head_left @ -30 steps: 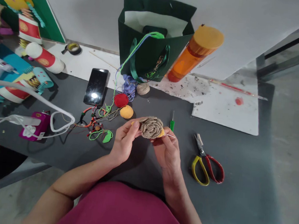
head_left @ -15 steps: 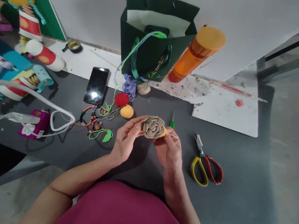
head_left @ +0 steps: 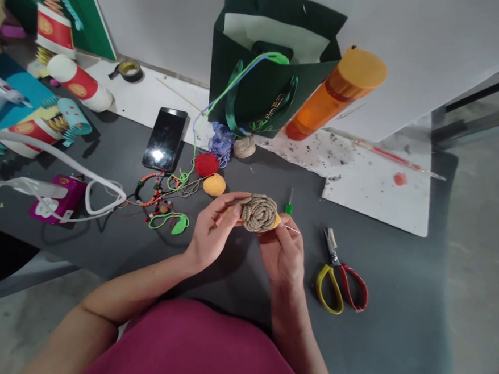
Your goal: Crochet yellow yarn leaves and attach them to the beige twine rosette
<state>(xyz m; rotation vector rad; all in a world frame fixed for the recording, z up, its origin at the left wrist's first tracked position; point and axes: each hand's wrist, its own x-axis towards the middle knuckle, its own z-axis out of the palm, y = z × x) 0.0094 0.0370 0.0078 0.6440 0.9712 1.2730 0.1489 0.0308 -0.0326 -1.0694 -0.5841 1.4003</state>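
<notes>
My left hand (head_left: 212, 233) and my right hand (head_left: 283, 252) hold a coiled tan rope rosette (head_left: 257, 211) with a yellow backing above the dark table (head_left: 394, 311). Left fingers pinch its left side. Right fingers pinch its right underside, and a thin needle (head_left: 292, 229) sticks out to the right from them. A green-handled tool (head_left: 289, 204) lies just behind the rosette.
Yellow-and-red scissors (head_left: 340, 276) lie right of my hands. Behind are a green paper bag (head_left: 270, 63), an orange bottle (head_left: 333, 96), a phone (head_left: 165, 139), red and orange felt balls, beads and green cord. A white cable (head_left: 54, 162), glue gun and paper cups stand left.
The view has shifted slightly, so objects sit a little farther right. My hands keep holding the rosette in nearly the same pose, with it turned slightly.
</notes>
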